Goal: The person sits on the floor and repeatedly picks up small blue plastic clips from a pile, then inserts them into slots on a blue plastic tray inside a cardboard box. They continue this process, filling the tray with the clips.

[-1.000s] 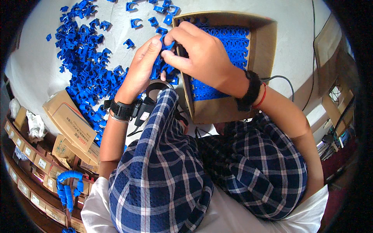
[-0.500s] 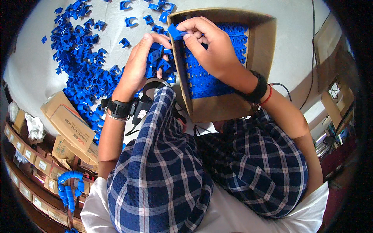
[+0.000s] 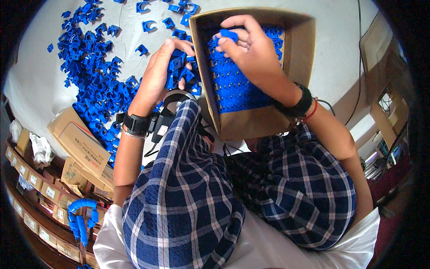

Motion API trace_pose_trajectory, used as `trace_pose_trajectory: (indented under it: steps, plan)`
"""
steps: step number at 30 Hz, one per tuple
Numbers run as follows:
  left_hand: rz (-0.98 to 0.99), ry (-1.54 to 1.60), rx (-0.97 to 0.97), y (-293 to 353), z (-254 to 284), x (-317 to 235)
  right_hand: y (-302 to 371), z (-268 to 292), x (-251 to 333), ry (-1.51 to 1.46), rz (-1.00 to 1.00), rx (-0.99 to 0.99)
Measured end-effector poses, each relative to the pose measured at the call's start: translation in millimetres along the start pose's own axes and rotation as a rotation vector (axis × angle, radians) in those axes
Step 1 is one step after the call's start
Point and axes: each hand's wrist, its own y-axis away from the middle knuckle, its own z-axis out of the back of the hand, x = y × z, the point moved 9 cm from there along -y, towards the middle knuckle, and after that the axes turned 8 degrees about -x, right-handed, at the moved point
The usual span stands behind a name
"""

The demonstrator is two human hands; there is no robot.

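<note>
My right hand (image 3: 255, 54) is over the open cardboard box (image 3: 301, 56), its fingers pinching one blue plastic pipe clip (image 3: 229, 35). Beneath it, rows of blue pipe clips (image 3: 239, 92) lie packed close together inside the box. Just outside the box's left wall, my left hand (image 3: 154, 76) curls around a bunch of blue pipe clips (image 3: 177, 74); some of its fingers are hidden behind them.
A large heap of loose blue clips (image 3: 96, 85) spreads over the pale floor (image 3: 139, 29) at the left. Folded cardboard (image 3: 80, 141) and shelves of small boxes (image 3: 47, 190) stand at lower left. A cable (image 3: 359, 67) runs at the right.
My right hand has moved from the box's left rim to the right, over the inside, with the clip still in its fingers. The left hand has stayed by the box wall.
</note>
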Motion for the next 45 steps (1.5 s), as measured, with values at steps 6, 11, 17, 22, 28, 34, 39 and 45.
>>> trace_pose_trajectory:
  steps: [6, 11, 17, 22, 28, 34, 39, 45]
  plan:
    - [0.023, 0.002, 0.002, 1, 1, 6, -7, 43, 6, 0.479, 0.139, -0.009]
    - [0.049, -0.026, -0.02, 2, 2, 7, -19, 55, -36, 0.293, -0.163, -0.061]
    - [0.055, -0.044, -0.006, 5, 0, 7, -29, 64, -54, 0.047, -0.289, -0.207]
    - [0.072, -0.05, -0.006, 6, 1, 10, -36, 69, -64, 0.083, -0.405, -0.168]
    - [0.056, -0.044, -0.007, 4, -1, 8, -42, 71, -69, 0.093, -0.423, -0.219]
    - [0.063, -0.037, -0.01, 4, 0, 10, -38, 75, -60, 0.273, -0.425, -0.172]
    - [0.072, -0.02, -0.001, 2, 0, 12, -29, 70, -13, 0.67, 0.123, -0.293]
    - [0.07, -0.001, -0.021, 1, 0, 12, -26, 52, -13, 1.003, 0.329, -0.142]
